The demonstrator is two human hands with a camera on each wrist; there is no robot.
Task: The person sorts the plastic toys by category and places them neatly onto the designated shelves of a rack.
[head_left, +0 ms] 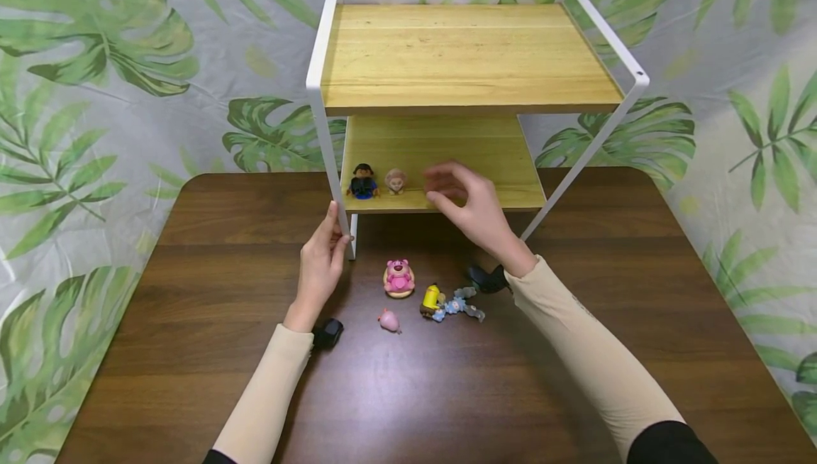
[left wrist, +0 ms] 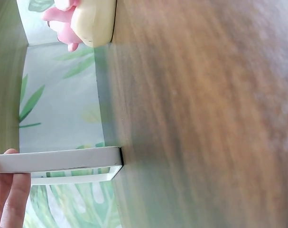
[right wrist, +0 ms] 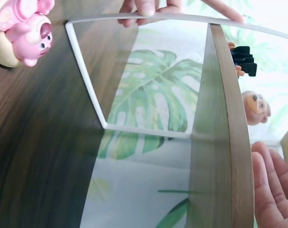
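My left hand (head_left: 322,265) holds the white front leg (left wrist: 63,160) of a two-tier shelf, fingers (left wrist: 14,199) around it. Over the lower wooden board (head_left: 440,141), my right hand (head_left: 469,205) hovers with bent fingers, thumb apart from them and nothing visible between. To its left on that board sit a small brown animal figure (head_left: 396,181) and a dark-haired toy figure (head_left: 363,181) in black and blue. In the right wrist view, the right fingers (right wrist: 272,185) are beside the board's edge, partly cut off by the frame.
On the dark wooden table (head_left: 223,251), in front of the shelf, are a pink bear figure (head_left: 398,278), a small pink toy (head_left: 388,321), a yellow toy (head_left: 432,297) and a light-blue figure (head_left: 457,304). The shelf's upper board (head_left: 466,56) overhangs the lower one.
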